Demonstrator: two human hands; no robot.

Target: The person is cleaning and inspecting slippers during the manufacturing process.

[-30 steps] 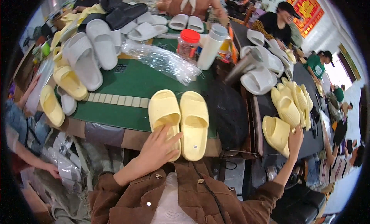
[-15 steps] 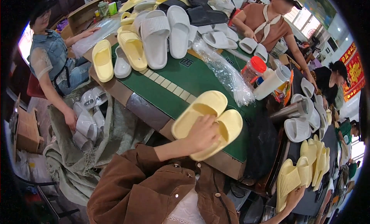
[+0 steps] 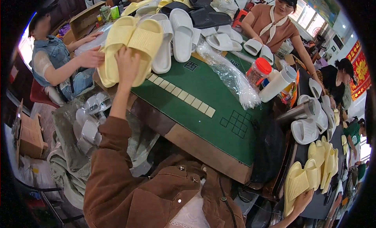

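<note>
Left hand (image 3: 127, 65) is gripping a yellow slipper pair (image 3: 131, 45), lifting it above the green counter (image 3: 203, 106)'s far-left corner. Right hand (image 3: 303, 198) is pinching another yellow slipper (image 3: 295, 185) low right. Next likely calls for setting the pair among the white slippers (image 3: 176, 36).

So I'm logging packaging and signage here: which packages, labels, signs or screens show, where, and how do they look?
Clear plastic bags: crumpled, lying across the green table.
Clear jar: red lid, table's right edge.
Cardboard box: brown, on the floor at left.
Red banner: yellow lettering, far right wall.
Small white patch: squarish, on the table's green top.
No screens.
</note>
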